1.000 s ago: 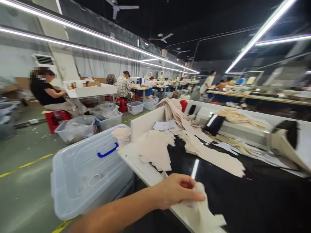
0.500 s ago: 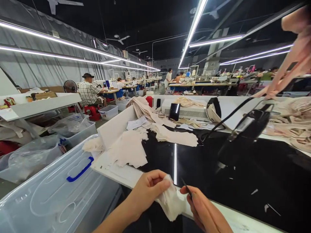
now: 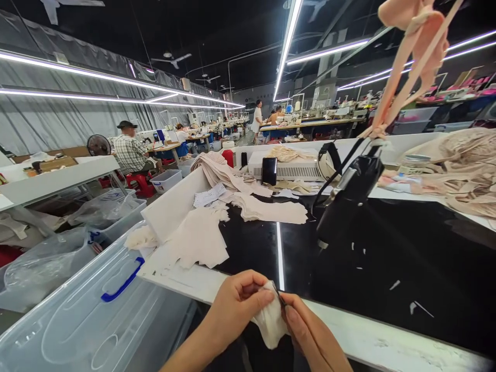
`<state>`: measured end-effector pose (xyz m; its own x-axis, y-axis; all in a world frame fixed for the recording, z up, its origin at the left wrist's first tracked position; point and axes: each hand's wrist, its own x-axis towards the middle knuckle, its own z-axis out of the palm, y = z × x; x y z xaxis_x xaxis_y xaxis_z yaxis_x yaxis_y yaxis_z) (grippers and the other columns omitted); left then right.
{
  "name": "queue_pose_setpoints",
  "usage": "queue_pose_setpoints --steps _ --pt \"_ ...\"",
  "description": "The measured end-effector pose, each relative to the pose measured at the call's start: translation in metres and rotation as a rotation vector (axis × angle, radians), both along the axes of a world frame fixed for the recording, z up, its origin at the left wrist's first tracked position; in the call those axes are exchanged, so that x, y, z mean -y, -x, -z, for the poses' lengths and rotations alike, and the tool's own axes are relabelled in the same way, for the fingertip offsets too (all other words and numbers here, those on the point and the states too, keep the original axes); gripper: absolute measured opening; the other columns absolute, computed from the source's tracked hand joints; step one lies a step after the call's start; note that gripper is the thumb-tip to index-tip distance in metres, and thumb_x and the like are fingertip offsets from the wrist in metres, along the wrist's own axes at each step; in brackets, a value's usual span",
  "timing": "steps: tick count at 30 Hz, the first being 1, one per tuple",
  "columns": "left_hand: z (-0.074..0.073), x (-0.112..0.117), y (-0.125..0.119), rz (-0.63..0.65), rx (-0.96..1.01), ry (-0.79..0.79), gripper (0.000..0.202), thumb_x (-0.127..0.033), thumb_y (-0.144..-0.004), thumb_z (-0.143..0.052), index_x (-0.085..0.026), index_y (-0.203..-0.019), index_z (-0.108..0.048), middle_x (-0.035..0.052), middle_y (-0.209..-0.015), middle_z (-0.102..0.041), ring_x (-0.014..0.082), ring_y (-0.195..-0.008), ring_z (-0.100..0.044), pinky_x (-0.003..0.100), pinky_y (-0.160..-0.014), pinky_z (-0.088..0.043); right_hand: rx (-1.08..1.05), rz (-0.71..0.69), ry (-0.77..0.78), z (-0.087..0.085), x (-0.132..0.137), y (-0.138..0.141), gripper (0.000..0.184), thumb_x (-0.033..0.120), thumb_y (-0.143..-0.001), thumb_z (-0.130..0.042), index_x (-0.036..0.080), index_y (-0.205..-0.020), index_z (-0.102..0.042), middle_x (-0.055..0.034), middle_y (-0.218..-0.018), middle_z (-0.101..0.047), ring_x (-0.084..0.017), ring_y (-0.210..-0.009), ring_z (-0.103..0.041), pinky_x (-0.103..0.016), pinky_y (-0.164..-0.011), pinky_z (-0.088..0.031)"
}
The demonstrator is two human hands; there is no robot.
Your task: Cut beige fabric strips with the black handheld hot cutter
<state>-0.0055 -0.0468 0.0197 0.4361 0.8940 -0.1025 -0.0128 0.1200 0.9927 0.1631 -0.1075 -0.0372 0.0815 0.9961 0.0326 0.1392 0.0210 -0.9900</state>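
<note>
While L hand [image 3: 237, 310] pinches white cloth [image 3: 271, 323] btwn thumb & fingers at 6 o'clock, by table's [image 3: 372, 330] near edge, R hand [image 3: 312, 330] has fingers closed on thin dark tool [image 3: 279, 298] at cloth's 2 o'clock side; from there, pale pcs [image 3: 199, 237] lie at 10, phone [image 3: 269, 171] 12, bin [image 3: 83, 320] 9.

Bare at the left hand [image 3: 236, 305] and equally bare at the right hand [image 3: 310, 330], right to the fingertips. Bare also along the left forearm [image 3: 194, 345], smooth and slim in outline. Rounded at the thumb tips, slender through the fingers. Cropped by the lower edge before reaching the upper arms.
</note>
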Motion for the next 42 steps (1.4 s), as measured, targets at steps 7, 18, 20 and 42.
queue_pose_setpoints --steps 7,18,20,42 --pt "0.001 0.001 -0.001 0.004 -0.014 -0.003 0.061 -0.071 -0.079 -0.088 -0.015 -0.091 -0.069 -0.0002 -0.076 -0.061 0.0110 -0.070 -0.049 0.024 -0.066 -0.037 -0.038 -0.064 -0.012 -0.006 -0.002 -0.004 0.062 0.082 -0.100 -0.048 0.029 -0.111 -0.080 0.0006 -0.072 -0.052 -0.019 -0.065 -0.044 -0.030 -0.071 -0.052" --pt "-0.001 0.002 -0.005 0.012 0.010 0.008 0.059 -0.070 -0.080 -0.088 -0.015 -0.090 -0.069 -0.0022 -0.072 -0.058 0.0099 -0.067 -0.045 0.023 -0.063 -0.033 -0.058 -0.085 0.006 0.002 -0.004 -0.005 0.069 0.086 -0.099 -0.045 0.026 -0.111 -0.076 0.0008 -0.075 -0.048 -0.019 -0.068 -0.044 -0.027 -0.059 -0.043" --pt "-0.003 0.003 -0.005 0.014 0.014 0.014 0.058 -0.069 -0.081 -0.088 -0.015 -0.090 -0.069 -0.0023 -0.072 -0.058 0.0099 -0.066 -0.045 0.023 -0.063 -0.034 -0.064 -0.083 0.011 0.003 -0.005 -0.004 0.070 0.087 -0.099 -0.045 0.025 -0.111 -0.076 0.0006 -0.075 -0.049 -0.019 -0.069 -0.046 -0.027 -0.059 -0.043" --pt "-0.004 0.007 -0.005 0.009 0.016 0.039 0.060 -0.071 -0.079 -0.088 -0.015 -0.089 -0.068 -0.0018 -0.073 -0.059 0.0106 -0.068 -0.047 0.024 -0.065 -0.035 -0.190 -0.169 0.093 -0.005 -0.001 -0.001 0.072 0.092 -0.094 -0.049 0.024 -0.102 -0.071 0.0022 -0.074 -0.047 -0.017 -0.068 -0.042 -0.029 -0.064 -0.039"
